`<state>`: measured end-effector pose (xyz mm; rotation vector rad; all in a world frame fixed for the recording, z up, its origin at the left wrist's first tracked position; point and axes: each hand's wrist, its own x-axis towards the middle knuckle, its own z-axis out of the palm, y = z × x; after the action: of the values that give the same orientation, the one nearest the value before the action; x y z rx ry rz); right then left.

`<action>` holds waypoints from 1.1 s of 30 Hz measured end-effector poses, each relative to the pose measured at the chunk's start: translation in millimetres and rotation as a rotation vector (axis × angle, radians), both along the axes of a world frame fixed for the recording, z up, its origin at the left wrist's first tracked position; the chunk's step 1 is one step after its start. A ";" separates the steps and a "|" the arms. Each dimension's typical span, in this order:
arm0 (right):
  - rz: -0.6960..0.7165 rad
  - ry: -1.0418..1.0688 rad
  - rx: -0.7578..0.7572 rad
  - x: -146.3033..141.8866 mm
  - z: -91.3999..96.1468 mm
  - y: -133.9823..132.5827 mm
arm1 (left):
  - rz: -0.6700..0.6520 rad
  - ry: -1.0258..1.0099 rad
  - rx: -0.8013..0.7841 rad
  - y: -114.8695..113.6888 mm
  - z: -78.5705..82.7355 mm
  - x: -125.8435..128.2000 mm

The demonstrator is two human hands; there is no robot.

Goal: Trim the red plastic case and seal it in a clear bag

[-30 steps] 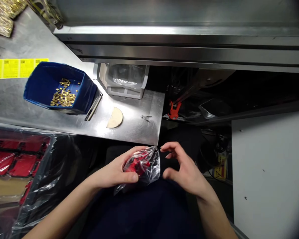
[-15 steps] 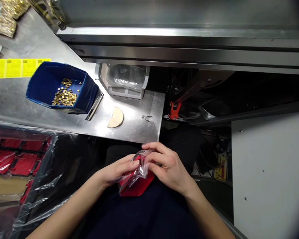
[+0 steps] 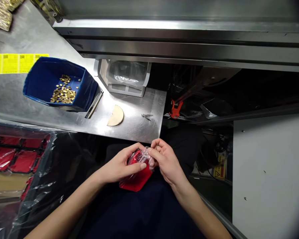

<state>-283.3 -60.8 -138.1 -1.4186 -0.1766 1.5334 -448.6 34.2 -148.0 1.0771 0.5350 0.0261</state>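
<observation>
My left hand (image 3: 119,164) and my right hand (image 3: 164,161) meet over my lap, just below the edge of the steel bench (image 3: 134,129). Both are closed on a red pouch (image 3: 136,179) that sits in a clear plastic bag (image 3: 146,156). The left thumb presses on the pouch's top. Fingers of the right hand pinch the bunched plastic at the pouch's upper end. Much of the pouch is hidden by the fingers.
On the bench stand a blue bin (image 3: 57,83) holding several small gold parts, a white bin (image 3: 124,78) lined with plastic, a tan half-disc (image 3: 116,116), a metal bar (image 3: 94,104) and tweezers (image 3: 146,116). More bagged red pouches (image 3: 12,156) lie at my left. A white panel (image 3: 271,172) is at right.
My right hand, open a second ago, has closed on the bag's top. The loose plastic is now bunched tight and the pouch sits lower between both hands.
</observation>
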 end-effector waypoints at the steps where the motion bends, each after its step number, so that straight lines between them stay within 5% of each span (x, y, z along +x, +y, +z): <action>1: -0.016 0.078 -0.038 -0.3 0.2 -0.9 | -0.003 0.046 0.054 1.6 0.1 0.7; 5: -0.050 0.224 -0.037 -0.9 2.5 -10.8 | 0.085 0.152 -0.024 6.1 -9.5 4.3; 8: 0.057 -0.030 0.107 6.7 3.4 -22.4 | 0.096 0.147 -0.204 6.6 -22.3 5.1; 12: 0.450 -0.607 0.259 32.6 10.2 -30.3 | 0.051 0.128 -0.308 5.7 -35.6 6.2; 15: 0.796 -0.755 0.322 49.5 18.1 -27.0 | 0.033 0.110 -0.347 5.4 -40.9 9.7; 18: 0.953 -0.851 0.402 54.2 20.5 -20.8 | 0.010 0.101 -0.351 5.2 -42.8 13.7; 27: 0.900 -1.090 0.382 36.4 3.3 -16.3 | -0.047 0.151 -0.107 2.7 -28.3 21.3; 33: 0.805 -0.937 0.475 37.2 -0.3 -16.6 | -0.170 0.118 0.047 1.6 -18.5 24.7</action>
<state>-246.1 -77.4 -138.4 -1.6328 -1.7216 1.1284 -423.9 35.8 -166.5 1.1717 0.5493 -0.1752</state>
